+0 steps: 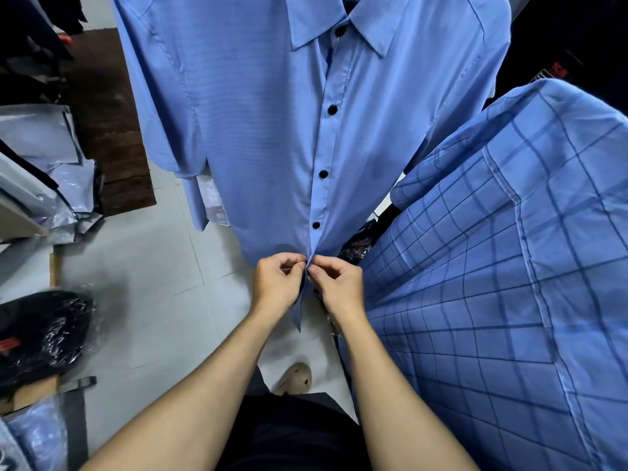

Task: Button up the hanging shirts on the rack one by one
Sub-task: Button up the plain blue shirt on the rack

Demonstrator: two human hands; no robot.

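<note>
The person is fastening the lowest button of the plain light-blue hanging shirt [272,130], whose four black buttons above already sit closed. The left hand [277,280] and right hand [336,283] pinch the placket edges together near the hem, the button itself hidden between the fingertips. Next, judging by the task, comes the blue checked shirt [509,266] hanging just to the right.

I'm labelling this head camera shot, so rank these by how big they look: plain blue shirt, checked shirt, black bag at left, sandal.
1. Plain shirt and checked shirt: look alike in spread; the checked one hangs nearer the camera and is cut off, so unranked.
2. Black bag.
3. Sandal.
</note>
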